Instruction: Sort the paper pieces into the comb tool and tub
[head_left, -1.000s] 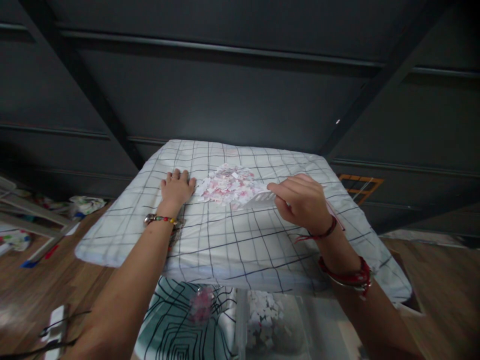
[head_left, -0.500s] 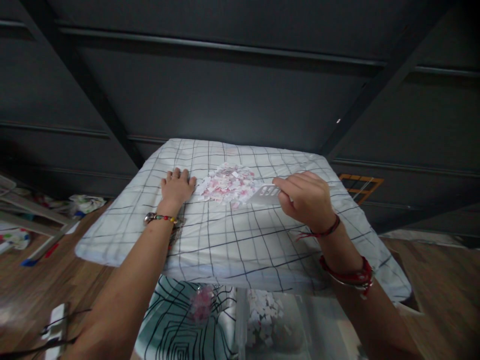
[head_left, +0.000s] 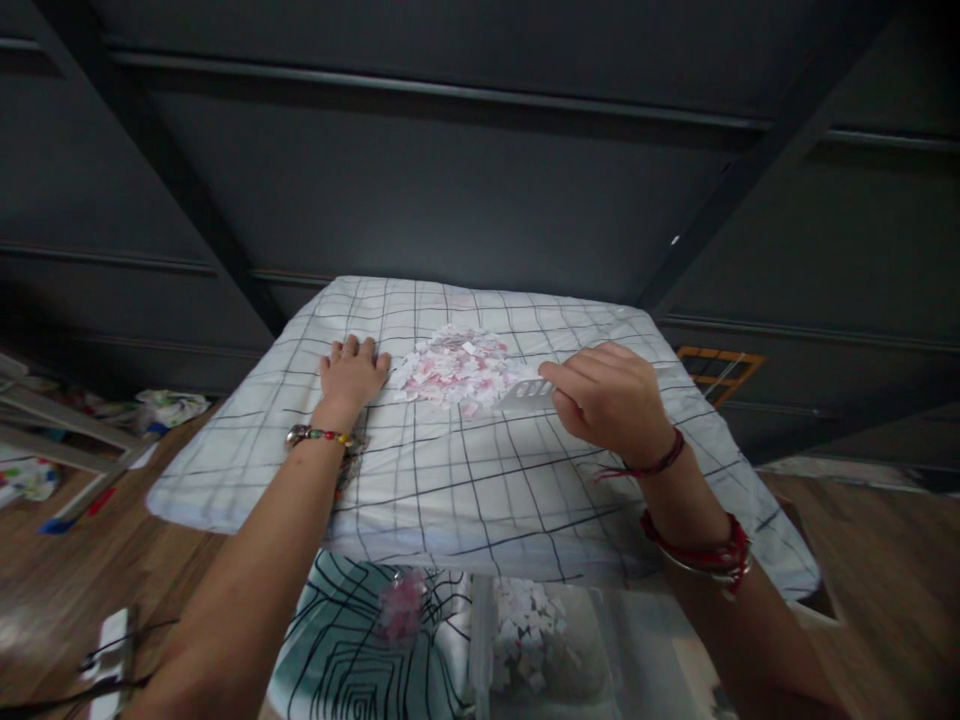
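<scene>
A loose heap of white and pink paper scraps (head_left: 454, 368) lies on the white checked cloth (head_left: 450, 480) that covers the table. Just left of it, my left hand (head_left: 354, 375) rests palm down with its fingers spread, holding nothing. My right hand (head_left: 611, 395) is closed around a white slotted spatula (head_left: 525, 393). The blade points left and touches or nearly touches the heap's right edge. Its handle is mostly hidden by my fingers.
Below the table's front edge stands a clear plastic bin (head_left: 551, 650) with white scraps inside. Beside it, a pink plastic-looking bundle (head_left: 403, 605) lies on teal patterned fabric (head_left: 337, 650). A dark panelled wall (head_left: 435, 180) rises behind the table. A power strip (head_left: 112, 655) sits on the floor.
The spatula's blade has tilted slightly and shifted a little at the heap's right edge, moving with my right hand. My left hand stays in place on the cloth.
</scene>
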